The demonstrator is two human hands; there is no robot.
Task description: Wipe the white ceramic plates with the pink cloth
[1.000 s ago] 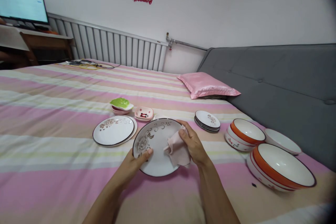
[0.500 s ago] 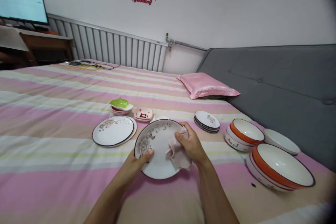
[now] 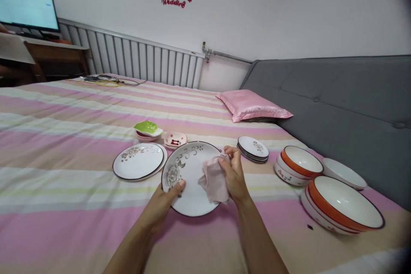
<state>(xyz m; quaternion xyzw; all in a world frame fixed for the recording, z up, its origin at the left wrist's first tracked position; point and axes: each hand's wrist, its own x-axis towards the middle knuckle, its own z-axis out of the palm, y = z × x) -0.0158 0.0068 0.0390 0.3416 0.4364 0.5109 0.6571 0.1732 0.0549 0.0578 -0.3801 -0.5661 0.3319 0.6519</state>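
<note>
A white plate [image 3: 192, 199] with a dark rim and a brown flower print is tilted up in front of me. My left hand [image 3: 165, 203] grips its lower left edge, thumb on the face and the other fingers hidden behind. At the plate's right edge, my right hand [image 3: 234, 173] pinches a pale pink cloth [image 3: 214, 180], which lies against the plate's face. Behind and left is a flower-print oval plate [image 3: 138, 162] on top of another plate. A stack of small plates [image 3: 253, 147] sits just beyond my right hand.
Stacked orange-banded bowls [image 3: 345, 201] and more bowls [image 3: 298, 165] stand at the right, beside a white bowl [image 3: 345, 172]. A green leaf-shaped dish [image 3: 147, 127] and a pink dish [image 3: 175, 138] are farther back. A pink pillow [image 3: 253, 105] lies near the grey headboard [image 3: 337, 98].
The plate has shifted slightly left and up in my left hand. My right hand has loosened around the cloth, which now hangs more spread out over the plate's right side.
</note>
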